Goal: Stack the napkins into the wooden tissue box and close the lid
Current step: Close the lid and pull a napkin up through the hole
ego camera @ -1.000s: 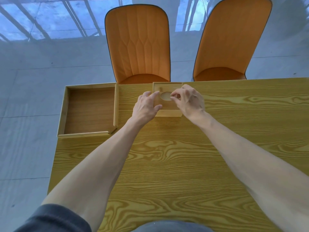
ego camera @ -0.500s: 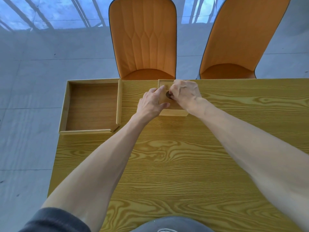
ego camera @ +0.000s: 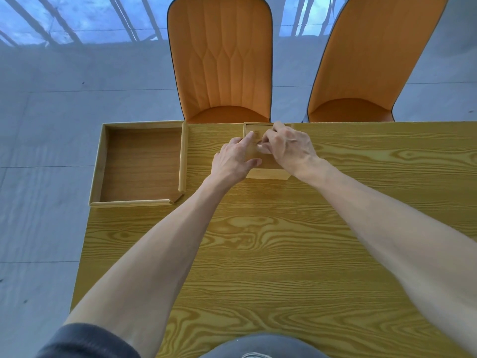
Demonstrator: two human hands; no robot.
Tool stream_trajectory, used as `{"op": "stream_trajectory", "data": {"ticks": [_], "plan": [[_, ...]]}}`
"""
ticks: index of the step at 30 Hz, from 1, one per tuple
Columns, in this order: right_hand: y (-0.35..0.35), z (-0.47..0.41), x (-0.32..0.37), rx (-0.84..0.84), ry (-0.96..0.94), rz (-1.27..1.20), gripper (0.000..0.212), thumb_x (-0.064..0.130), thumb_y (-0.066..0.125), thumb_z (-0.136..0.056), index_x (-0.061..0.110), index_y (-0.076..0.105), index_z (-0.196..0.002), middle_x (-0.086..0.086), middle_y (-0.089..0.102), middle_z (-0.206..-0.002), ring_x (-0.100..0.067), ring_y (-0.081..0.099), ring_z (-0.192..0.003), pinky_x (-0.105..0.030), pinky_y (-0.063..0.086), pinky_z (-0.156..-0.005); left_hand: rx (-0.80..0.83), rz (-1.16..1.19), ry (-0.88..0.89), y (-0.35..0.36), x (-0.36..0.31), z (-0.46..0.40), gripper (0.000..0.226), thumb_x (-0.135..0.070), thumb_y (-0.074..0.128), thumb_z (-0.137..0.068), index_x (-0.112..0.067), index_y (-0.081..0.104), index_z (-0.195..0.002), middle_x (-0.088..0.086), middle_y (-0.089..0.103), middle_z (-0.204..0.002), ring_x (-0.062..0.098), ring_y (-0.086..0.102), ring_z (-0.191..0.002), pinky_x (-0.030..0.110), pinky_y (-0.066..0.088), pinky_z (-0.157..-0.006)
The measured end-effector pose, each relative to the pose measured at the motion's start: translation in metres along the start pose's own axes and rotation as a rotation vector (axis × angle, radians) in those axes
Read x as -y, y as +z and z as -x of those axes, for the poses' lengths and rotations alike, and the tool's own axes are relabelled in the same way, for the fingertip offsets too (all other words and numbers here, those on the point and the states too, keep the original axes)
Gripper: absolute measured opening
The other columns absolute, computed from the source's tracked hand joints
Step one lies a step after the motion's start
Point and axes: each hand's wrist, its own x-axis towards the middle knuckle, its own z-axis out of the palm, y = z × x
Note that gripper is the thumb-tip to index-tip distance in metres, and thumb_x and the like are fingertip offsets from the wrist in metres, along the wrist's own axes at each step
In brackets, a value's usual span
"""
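The small square light-wood tissue box (ego camera: 267, 165) is seen at the far edge of the yellow wood-grain table (ego camera: 271, 241), with its flat wooden lid (ego camera: 251, 153) lying on top, so the closing is judged to be done or very nearly so. No loose napkins are seen anywhere on the table, and the stacking is therefore judged finished, although the inside of the box is hidden. The left hand (ego camera: 233, 161) is laid against the near left corner of the lid, its forefinger stretched forward over the top and its thumb pressed on the near edge. The right hand (ego camera: 290, 148) is curled over the middle of the lid, fingertips gathered in a pinch at the opening; a small pale scrap seems to be held there, probably a napkin tip being drawn up, but this cannot be told for certain. What is left is judged to be only the seating of the lid and that last adjustment. To the left, well apart from the box, a shallow open wooden tray (ego camera: 140, 164) overhangs the table's corner. Two orange upholstered chairs (ego camera: 222, 63) stand beyond the far edge. Nothing is seen to stand in the way of the hands.
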Motion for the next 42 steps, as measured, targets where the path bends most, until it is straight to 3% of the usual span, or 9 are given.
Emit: {"op": "stream_trajectory", "data": {"ticks": [5, 9, 16, 20, 24, 30, 35, 42], "plan": [[0.005, 0.009, -0.006, -0.030, 0.085, -0.173, 0.025, 0.027, 0.055, -0.100, 0.009, 0.066, -0.113, -0.010, 0.060, -0.110, -0.025, 0.065, -0.086, -0.029, 0.046, -0.066, 0.002, 0.008, -0.010, 0.000, -0.002, 0.001, 0.078, -0.040, 0.063, -0.092, -0.028, 0.020, -0.156, 0.008, 0.040, -0.153, 0.029, 0.039, -0.138, 0.048, 0.042, -0.103], [0.010, 0.016, -0.009, -0.083, 0.076, -0.208, 0.026, 0.025, 0.056, -0.099, 0.005, 0.066, -0.112, -0.011, 0.060, -0.107, -0.025, 0.065, -0.080, -0.031, 0.053, -0.062, 0.005, 0.028, -0.017, 0.000, -0.003, 0.001, 0.078, -0.039, 0.063, -0.093, -0.029, 0.019, -0.156, 0.006, 0.039, -0.154, 0.029, 0.039, -0.138, 0.047, 0.042, -0.104], [0.011, 0.020, -0.012, -0.103, 0.073, -0.167, 0.041, 0.041, 0.071, -0.086, 0.018, 0.069, -0.120, -0.005, 0.060, -0.104, -0.018, 0.063, -0.085, -0.027, 0.050, -0.061, 0.004, 0.058, -0.021, 0.000, -0.002, 0.000, 0.078, -0.039, 0.063, -0.093, -0.030, 0.019, -0.156, 0.005, 0.040, -0.153, 0.026, 0.039, -0.138, 0.045, 0.042, -0.102], [0.009, 0.014, -0.008, -0.174, 0.103, -0.115, 0.021, 0.033, 0.072, -0.087, 0.018, 0.079, -0.100, -0.005, 0.065, -0.095, -0.021, 0.065, -0.086, -0.025, 0.041, -0.060, 0.006, 0.057, -0.027, 0.000, -0.003, 0.000, 0.078, -0.039, 0.063, -0.092, -0.031, 0.019, -0.156, 0.004, 0.040, -0.152, 0.026, 0.040, -0.137, 0.046, 0.043, -0.102], [0.009, 0.015, -0.009, -0.230, 0.073, -0.107, 0.011, 0.023, 0.077, -0.084, 0.014, 0.080, -0.090, -0.005, 0.065, -0.089, -0.022, 0.064, -0.077, -0.027, 0.047, -0.056, 0.013, 0.074, -0.042, 0.000, -0.003, 0.001, 0.079, -0.040, 0.064, -0.092, -0.033, 0.018, -0.156, 0.004, 0.042, -0.151, 0.026, 0.043, -0.134, 0.046, 0.044, -0.101], [0.012, 0.026, -0.016, -0.319, 0.095, -0.184, 0.010, 0.023, 0.076, -0.085, 0.015, 0.079, -0.090, -0.004, 0.064, -0.089, -0.021, 0.064, -0.078, -0.028, 0.052, -0.055, 0.021, 0.092, -0.055, -0.001, -0.003, 0.001, 0.080, -0.041, 0.063, -0.092, -0.033, 0.016, -0.156, 0.004, 0.046, -0.144, 0.026, 0.047, -0.127, 0.045, 0.046, -0.096], [0.020, 0.031, -0.016, -0.383, 0.156, -0.244, 0.011, 0.025, 0.075, -0.086, 0.016, 0.079, -0.091, -0.003, 0.063, -0.089, -0.019, 0.062, -0.075, -0.023, 0.040, -0.054, 0.030, 0.097, -0.064, -0.001, -0.003, 0.001, 0.080, -0.040, 0.064, -0.092, -0.034, 0.017, -0.156, 0.004, 0.045, -0.145, 0.027, 0.045, -0.129, 0.046, 0.045, -0.097], [0.025, 0.033, -0.013, -0.477, 0.251, -0.395, 0.017, 0.030, 0.071, -0.089, 0.016, 0.079, -0.096, -0.004, 0.063, -0.092, -0.015, 0.060, -0.072, -0.028, 0.051, -0.054, 0.032, 0.110, -0.074, -0.003, -0.004, 0.000, 0.080, -0.040, 0.065, -0.091, -0.035, 0.017, -0.156, 0.003, 0.044, -0.147, 0.026, 0.043, -0.132, 0.046, 0.044, -0.099]]}}
